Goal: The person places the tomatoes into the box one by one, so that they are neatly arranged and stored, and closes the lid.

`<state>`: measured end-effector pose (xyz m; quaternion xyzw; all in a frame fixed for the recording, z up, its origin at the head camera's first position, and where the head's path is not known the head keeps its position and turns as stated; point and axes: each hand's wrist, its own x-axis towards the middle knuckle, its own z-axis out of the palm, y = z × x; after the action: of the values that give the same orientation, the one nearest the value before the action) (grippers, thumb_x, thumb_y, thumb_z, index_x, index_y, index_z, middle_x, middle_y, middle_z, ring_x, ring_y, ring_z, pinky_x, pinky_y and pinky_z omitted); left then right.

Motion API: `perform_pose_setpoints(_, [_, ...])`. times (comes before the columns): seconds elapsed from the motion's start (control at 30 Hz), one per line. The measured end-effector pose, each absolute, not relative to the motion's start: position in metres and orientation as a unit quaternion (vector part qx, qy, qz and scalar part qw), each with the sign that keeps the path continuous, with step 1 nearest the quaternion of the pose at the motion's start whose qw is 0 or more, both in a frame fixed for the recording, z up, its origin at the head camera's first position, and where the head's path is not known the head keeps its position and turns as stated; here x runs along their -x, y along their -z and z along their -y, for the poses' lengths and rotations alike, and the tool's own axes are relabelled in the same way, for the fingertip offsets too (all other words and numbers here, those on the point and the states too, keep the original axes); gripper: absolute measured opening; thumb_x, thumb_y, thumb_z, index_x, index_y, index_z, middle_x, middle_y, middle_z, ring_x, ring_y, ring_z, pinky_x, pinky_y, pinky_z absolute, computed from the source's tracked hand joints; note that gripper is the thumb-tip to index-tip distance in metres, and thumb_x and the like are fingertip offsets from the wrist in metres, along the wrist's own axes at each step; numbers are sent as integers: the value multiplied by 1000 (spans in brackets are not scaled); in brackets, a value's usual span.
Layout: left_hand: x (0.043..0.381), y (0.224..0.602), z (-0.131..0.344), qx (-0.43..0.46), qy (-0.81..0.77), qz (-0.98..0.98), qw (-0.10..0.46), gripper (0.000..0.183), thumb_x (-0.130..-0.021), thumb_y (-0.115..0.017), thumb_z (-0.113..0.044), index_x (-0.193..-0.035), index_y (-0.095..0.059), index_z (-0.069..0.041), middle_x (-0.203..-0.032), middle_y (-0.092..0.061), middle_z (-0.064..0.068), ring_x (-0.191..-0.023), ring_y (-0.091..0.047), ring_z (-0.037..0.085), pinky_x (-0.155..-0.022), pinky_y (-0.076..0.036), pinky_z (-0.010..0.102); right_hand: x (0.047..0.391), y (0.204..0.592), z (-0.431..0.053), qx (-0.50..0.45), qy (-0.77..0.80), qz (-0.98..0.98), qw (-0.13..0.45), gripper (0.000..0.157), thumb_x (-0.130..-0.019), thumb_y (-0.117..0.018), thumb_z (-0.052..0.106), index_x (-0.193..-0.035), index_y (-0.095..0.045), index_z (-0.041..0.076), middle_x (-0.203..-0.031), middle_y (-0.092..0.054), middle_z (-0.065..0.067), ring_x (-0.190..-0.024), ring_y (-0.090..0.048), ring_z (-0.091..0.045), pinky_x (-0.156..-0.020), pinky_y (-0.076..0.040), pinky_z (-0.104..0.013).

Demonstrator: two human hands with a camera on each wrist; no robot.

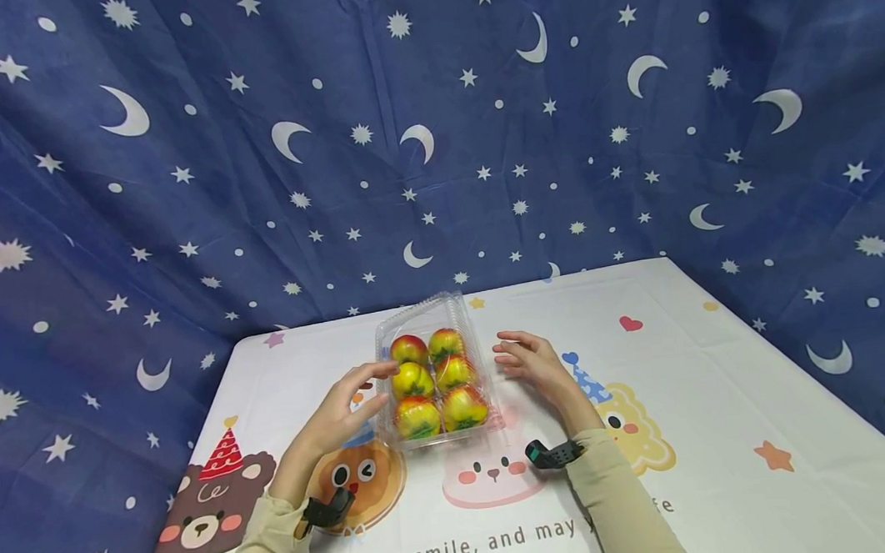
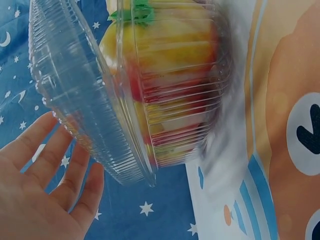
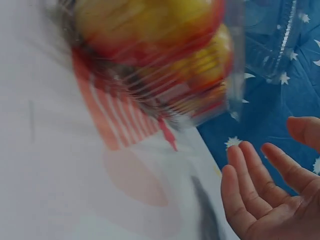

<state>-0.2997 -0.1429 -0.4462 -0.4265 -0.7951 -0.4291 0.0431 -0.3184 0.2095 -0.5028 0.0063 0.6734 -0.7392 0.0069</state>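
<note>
A clear plastic clamshell box [image 1: 461, 313] stands on the table with several round red-and-yellow fruits [image 1: 413, 381] in two rows, their green leafy caps showing. Its see-through lid [image 2: 75, 85] is tilted up from the base, leaving a gap in the left wrist view. My left hand [image 1: 347, 408] is at the box's left side, fingers spread and fingertips at the lid's edge; whether they touch it I cannot tell. On the other side my right hand [image 1: 539, 370] hovers apart from the box, its fingers loosely bent and nothing in them.
A white tablecloth [image 1: 703, 380] printed with cartoon animals and lettering covers the table. Behind and to the left hangs a dark blue curtain [image 1: 480, 124] with moons and stars, close to the table's back edge. Black bands with small cameras [image 1: 549, 455] sit on both wrists.
</note>
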Motion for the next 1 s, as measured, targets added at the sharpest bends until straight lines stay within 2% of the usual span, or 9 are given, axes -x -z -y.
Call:
perform_pose_setpoints(0.23, [298,446,141,429,415,801,51,43,-96,-60,-11,-137,-53,0,-131,-60,11,-115,-53,32,-88,-45,58,316,495,-215,-13,721,-693,19,46,-101,-57,18,-140,-49,-5,-125,-61,-26,-109,-65,-36,-91,-54,-45])
perform_pose_setpoints(0.53, [297,445,138,429,402,807,54,43,-96,-61,-15,-136,-54,-1,-131,-60,8,-119,-52,25,-93,-45,50,313,491,-217,-14,714,-700,28,47,-101,-58,19,-140,-48,-5,-127,-59,-28,-111,-64,-37,-95,-51,-47])
perform_pose_setpoints(1.0, [295,444,137,421,395,815,46,44,-96,-62,-18,-137,-55,-3,-132,-60,7,-121,-51,25,-95,-44,53,313,492,-217,-10,704,-709,31,49,-100,-58,20,-140,-47,-6,-127,-58,-29,-110,-64,-37,-94,-52,-44])
